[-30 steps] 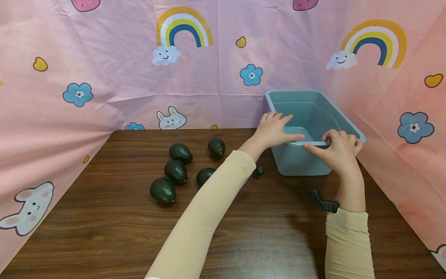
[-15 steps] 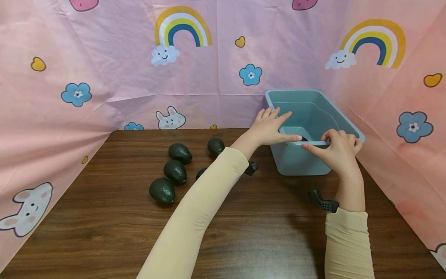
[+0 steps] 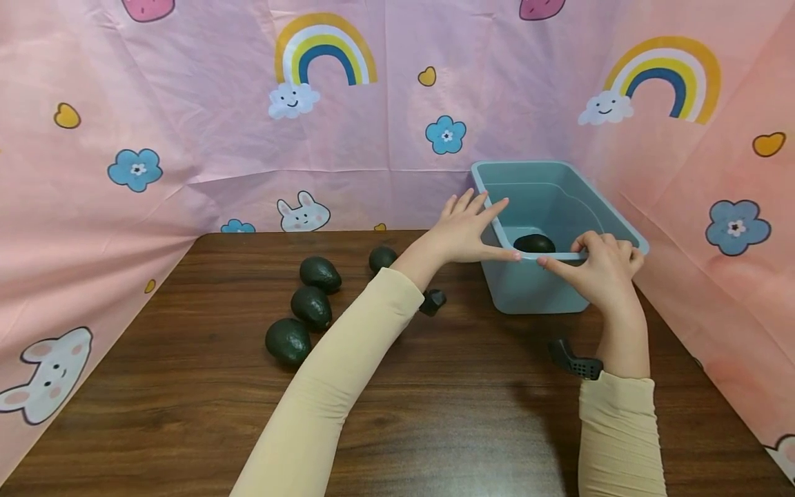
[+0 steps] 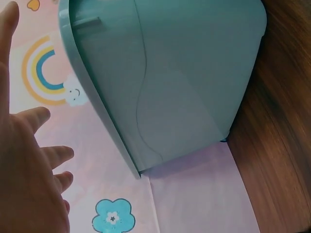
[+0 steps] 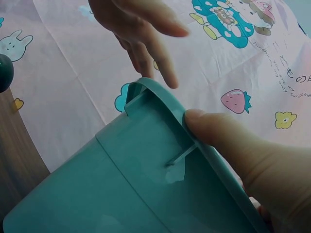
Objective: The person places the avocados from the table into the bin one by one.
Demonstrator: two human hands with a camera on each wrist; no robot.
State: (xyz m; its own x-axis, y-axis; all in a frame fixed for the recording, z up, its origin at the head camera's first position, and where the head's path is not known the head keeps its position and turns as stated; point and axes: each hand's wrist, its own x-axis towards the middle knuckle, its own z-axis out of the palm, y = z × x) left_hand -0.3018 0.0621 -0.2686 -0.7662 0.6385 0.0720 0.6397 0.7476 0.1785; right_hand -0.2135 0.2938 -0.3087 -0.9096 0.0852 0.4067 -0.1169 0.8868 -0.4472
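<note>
A blue-green plastic bin (image 3: 539, 290) stands at the back right. My right hand (image 3: 604, 269) grips its near rim, thumb outside and fingers curled over the inner side. A dark green avocado (image 3: 534, 244) lies inside the bin, behind the near rim. My left hand (image 3: 461, 233) is spread wide at the bin's left front corner, holding nothing. In the left wrist view the left hand's fingers (image 4: 56, 156) are apart from the bin wall (image 4: 194, 87). On the table left of the bin are several avocados (image 3: 312, 307), one avocado (image 3: 382, 258) partly behind the left arm.
The brown wooden table (image 3: 186, 414) is enclosed by a pink patterned cloth (image 3: 397, 138) at the back and sides. The bin stands close to the cloth at the back right. My left sleeve (image 3: 335, 373) crosses over the middle of the table.
The left hand has drawn back left from over the bin and spread its fingers. An avocado now shows inside the bin. The right hand keeps its grip; the left arm hides more of the table.
</note>
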